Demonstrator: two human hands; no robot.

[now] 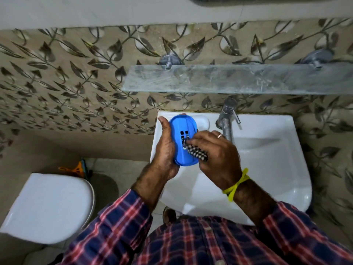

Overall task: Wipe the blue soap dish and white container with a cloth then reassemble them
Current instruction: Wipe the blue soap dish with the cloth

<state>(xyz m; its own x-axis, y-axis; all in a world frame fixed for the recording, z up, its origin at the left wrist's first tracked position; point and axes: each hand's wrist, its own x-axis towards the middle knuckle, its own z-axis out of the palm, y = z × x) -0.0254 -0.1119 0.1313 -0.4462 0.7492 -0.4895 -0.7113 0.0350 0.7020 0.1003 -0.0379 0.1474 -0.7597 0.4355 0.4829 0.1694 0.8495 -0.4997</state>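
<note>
The left hand [164,148] grips the blue soap dish [184,139] over the sink's [267,150] left edge, long axis near-to-far, while the right hand [215,152] pinches the cloth [196,153] against its slotted face (white container [202,121] just beyond).

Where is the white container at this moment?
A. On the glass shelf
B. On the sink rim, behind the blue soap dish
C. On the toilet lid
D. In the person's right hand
B: the white container rests on the sink rim by the wall, partly hidden behind the blue soap dish.
</note>
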